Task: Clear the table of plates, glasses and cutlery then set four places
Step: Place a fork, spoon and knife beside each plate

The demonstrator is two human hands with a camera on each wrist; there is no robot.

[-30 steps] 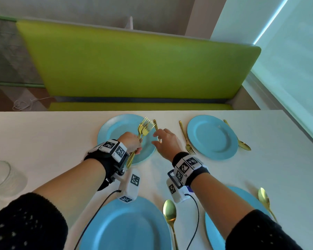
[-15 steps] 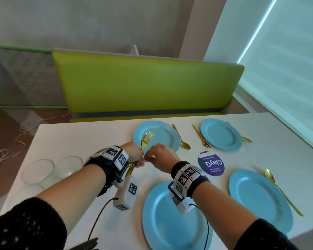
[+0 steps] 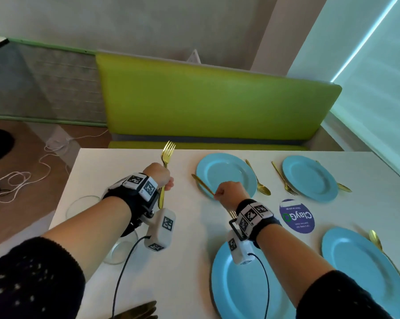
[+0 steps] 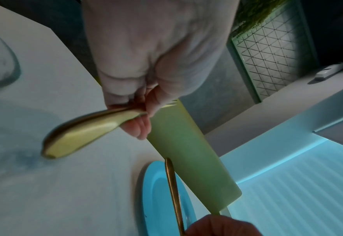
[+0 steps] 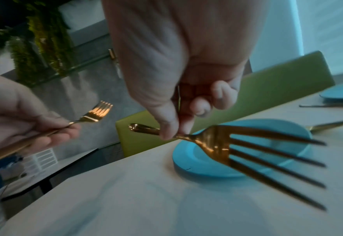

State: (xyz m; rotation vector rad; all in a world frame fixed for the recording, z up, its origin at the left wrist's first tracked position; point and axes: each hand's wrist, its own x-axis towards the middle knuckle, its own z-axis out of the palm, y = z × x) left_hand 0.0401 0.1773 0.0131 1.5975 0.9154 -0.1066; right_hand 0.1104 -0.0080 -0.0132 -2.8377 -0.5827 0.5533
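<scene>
From the head view you are gripping a slim gold metal fork (image 3: 167, 155) upright in your left hand (image 3: 158, 174) above the white table (image 3: 189, 261), while in the right-wrist view your right hand (image 5: 178, 89) is pinching a second glossy gold fork (image 5: 223, 143) beside the far round blue plate (image 5: 188, 166), so be lowering it flat just left of the rim.

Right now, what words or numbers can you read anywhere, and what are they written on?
"ClayGO", upside down from the head view, on the round purple sticker on the table.
Smaller lines of print on that sticker: too small to read.
Black-and-white square code patterns on the wrist bands: no letters or numbers.
</scene>
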